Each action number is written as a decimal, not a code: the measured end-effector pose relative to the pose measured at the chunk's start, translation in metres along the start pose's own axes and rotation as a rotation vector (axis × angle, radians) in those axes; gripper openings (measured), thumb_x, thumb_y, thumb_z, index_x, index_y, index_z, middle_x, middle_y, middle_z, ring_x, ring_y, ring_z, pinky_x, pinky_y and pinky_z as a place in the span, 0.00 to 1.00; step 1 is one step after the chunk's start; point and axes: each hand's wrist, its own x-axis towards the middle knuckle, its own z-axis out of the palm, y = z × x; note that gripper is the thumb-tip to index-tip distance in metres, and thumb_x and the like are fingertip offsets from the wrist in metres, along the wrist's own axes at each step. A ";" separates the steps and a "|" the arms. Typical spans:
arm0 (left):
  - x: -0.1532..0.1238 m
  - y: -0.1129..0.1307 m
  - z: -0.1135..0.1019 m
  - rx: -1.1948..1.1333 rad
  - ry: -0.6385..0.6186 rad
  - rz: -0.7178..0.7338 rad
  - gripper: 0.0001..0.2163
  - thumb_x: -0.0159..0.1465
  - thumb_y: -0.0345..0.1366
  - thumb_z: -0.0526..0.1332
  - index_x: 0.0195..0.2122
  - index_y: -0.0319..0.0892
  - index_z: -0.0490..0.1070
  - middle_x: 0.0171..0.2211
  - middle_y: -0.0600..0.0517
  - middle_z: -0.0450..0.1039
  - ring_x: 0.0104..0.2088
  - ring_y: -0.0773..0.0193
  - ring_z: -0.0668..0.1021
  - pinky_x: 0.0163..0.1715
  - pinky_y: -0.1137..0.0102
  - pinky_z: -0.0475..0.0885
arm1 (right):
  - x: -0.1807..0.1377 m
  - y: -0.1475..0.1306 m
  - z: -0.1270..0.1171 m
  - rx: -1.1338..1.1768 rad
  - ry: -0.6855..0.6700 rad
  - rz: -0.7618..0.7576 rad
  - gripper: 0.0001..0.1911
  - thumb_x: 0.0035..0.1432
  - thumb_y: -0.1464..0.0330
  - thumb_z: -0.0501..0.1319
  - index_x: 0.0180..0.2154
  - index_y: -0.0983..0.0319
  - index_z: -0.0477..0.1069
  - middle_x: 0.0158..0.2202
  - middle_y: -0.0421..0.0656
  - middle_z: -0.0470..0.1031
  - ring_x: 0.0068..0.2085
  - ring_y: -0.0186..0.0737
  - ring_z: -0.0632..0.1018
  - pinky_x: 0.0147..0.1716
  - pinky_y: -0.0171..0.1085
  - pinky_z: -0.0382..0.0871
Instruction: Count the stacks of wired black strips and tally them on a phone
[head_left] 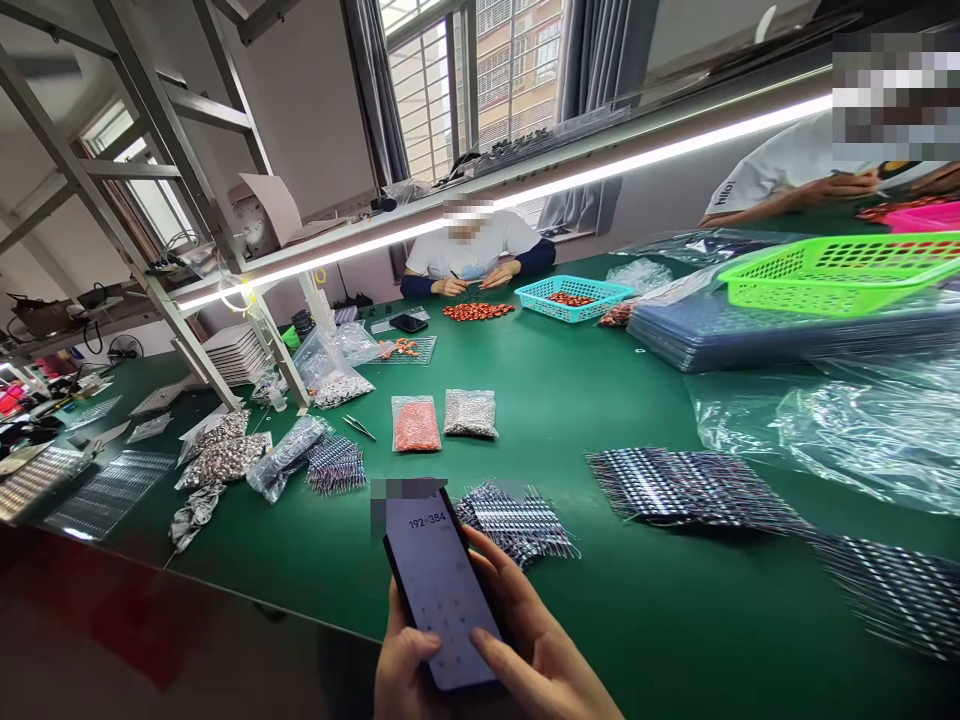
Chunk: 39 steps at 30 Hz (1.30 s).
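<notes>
A smartphone (pixel 442 600) with a calculator on its lit screen is held upright, tilted, above the near edge of the green table (pixel 525 410). My left hand (pixel 401 665) grips its lower left side, the thumb over the keys. Around the right side wraps my right hand (pixel 532 640), its thumb also on the screen. Just behind the phone lies a bundle of wired electronic strips (pixel 517 520), partly hidden by it. Beyond sit a bag of orange-red small parts (pixel 416 424) and a bag of silvery small parts (pixel 470 413).
More wired strips (pixel 690 490) spread to the right. Tweezers (pixel 360 428) and bags of metal parts (pixel 225 450) lie left. A green basket (pixel 840 285) rests on stacked clear trays (pixel 690 335). Two co-workers sit across the table, near a turquoise basket (pixel 551 305).
</notes>
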 end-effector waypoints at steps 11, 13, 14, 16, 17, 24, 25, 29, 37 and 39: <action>0.001 0.001 0.003 0.007 -0.010 -0.001 0.23 0.50 0.29 0.55 0.49 0.41 0.69 0.38 0.46 0.77 0.40 0.52 0.77 0.44 0.59 0.69 | 0.001 -0.004 0.002 -0.134 0.020 0.007 0.31 0.62 0.61 0.55 0.63 0.51 0.46 0.60 0.48 0.60 0.58 0.49 0.66 0.55 0.46 0.64; 0.001 0.000 0.002 0.027 -0.011 0.012 0.22 0.49 0.28 0.57 0.48 0.41 0.70 0.38 0.46 0.77 0.38 0.55 0.77 0.42 0.62 0.69 | 0.003 -0.007 0.003 -0.287 0.062 0.004 0.30 0.62 0.59 0.54 0.62 0.53 0.46 0.58 0.49 0.62 0.57 0.50 0.68 0.54 0.48 0.65; 0.001 -0.001 0.002 0.034 -0.008 0.018 0.23 0.49 0.28 0.57 0.48 0.41 0.70 0.38 0.47 0.77 0.38 0.55 0.77 0.42 0.63 0.69 | 0.006 -0.008 0.004 -0.374 0.086 0.000 0.30 0.61 0.58 0.54 0.61 0.54 0.47 0.56 0.50 0.63 0.56 0.50 0.68 0.54 0.49 0.65; 0.002 -0.004 0.002 0.047 0.006 0.015 0.24 0.47 0.28 0.58 0.49 0.42 0.70 0.38 0.47 0.77 0.39 0.56 0.77 0.40 0.65 0.69 | 0.011 -0.009 0.005 -0.537 0.128 0.000 0.31 0.60 0.57 0.55 0.60 0.55 0.46 0.56 0.51 0.63 0.57 0.52 0.67 0.54 0.51 0.63; 0.002 -0.005 0.001 0.057 0.015 0.014 0.25 0.47 0.28 0.59 0.48 0.42 0.70 0.37 0.48 0.77 0.38 0.56 0.77 0.40 0.65 0.69 | 0.013 -0.009 0.005 -0.603 0.144 0.004 0.32 0.59 0.57 0.55 0.61 0.56 0.46 0.58 0.52 0.62 0.58 0.52 0.66 0.55 0.52 0.62; 0.002 -0.012 -0.003 0.060 0.067 -0.016 0.26 0.46 0.25 0.59 0.49 0.44 0.69 0.35 0.50 0.77 0.34 0.60 0.77 0.35 0.68 0.69 | 0.018 -0.007 0.007 -0.775 0.161 0.031 0.37 0.57 0.56 0.53 0.62 0.58 0.41 0.63 0.52 0.54 0.62 0.52 0.60 0.58 0.54 0.58; 0.002 -0.012 -0.004 0.058 0.065 -0.021 0.27 0.46 0.25 0.59 0.50 0.44 0.68 0.35 0.50 0.77 0.34 0.60 0.77 0.35 0.68 0.69 | 0.018 -0.008 0.007 -0.777 0.158 0.032 0.36 0.57 0.56 0.53 0.62 0.59 0.41 0.63 0.53 0.54 0.61 0.52 0.61 0.58 0.53 0.59; 0.003 -0.013 -0.008 0.047 0.067 -0.030 0.28 0.47 0.24 0.58 0.52 0.44 0.68 0.36 0.49 0.77 0.35 0.60 0.77 0.36 0.69 0.69 | 0.019 -0.011 0.007 -0.778 0.162 0.015 0.36 0.58 0.57 0.53 0.62 0.59 0.41 0.63 0.53 0.55 0.62 0.51 0.61 0.58 0.53 0.58; 0.001 -0.013 -0.006 0.032 0.029 -0.051 0.26 0.48 0.25 0.61 0.50 0.47 0.71 0.35 0.51 0.76 0.35 0.61 0.76 0.36 0.70 0.67 | 0.018 -0.010 0.006 -0.729 0.180 0.019 0.37 0.57 0.57 0.54 0.63 0.60 0.42 0.63 0.53 0.53 0.62 0.54 0.59 0.59 0.55 0.55; 0.001 -0.013 -0.005 0.038 0.038 -0.057 0.26 0.48 0.25 0.61 0.50 0.47 0.70 0.35 0.51 0.76 0.34 0.63 0.76 0.35 0.72 0.67 | 0.018 -0.011 0.006 -0.720 0.180 0.025 0.37 0.57 0.56 0.54 0.63 0.59 0.42 0.63 0.52 0.53 0.62 0.54 0.59 0.59 0.54 0.55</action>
